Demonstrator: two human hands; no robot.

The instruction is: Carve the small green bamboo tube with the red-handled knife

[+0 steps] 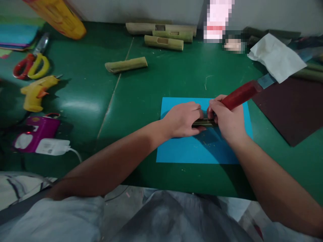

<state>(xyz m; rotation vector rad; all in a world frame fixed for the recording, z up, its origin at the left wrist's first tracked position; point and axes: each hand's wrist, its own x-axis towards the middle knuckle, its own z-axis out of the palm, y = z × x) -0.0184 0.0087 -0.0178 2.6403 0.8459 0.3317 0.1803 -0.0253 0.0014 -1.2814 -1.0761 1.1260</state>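
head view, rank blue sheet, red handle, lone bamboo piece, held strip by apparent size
Blue sheet
Red handle and lone bamboo piece: too alike to rank
Held strip, visible part only

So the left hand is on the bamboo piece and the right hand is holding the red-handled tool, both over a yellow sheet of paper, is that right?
Not quite: the sheet of paper is blue, not yellow, as the head view shows. Over it, the left hand is on the bamboo piece and the right hand is holding the red-handled tool.

Head view, near, facing forward and down
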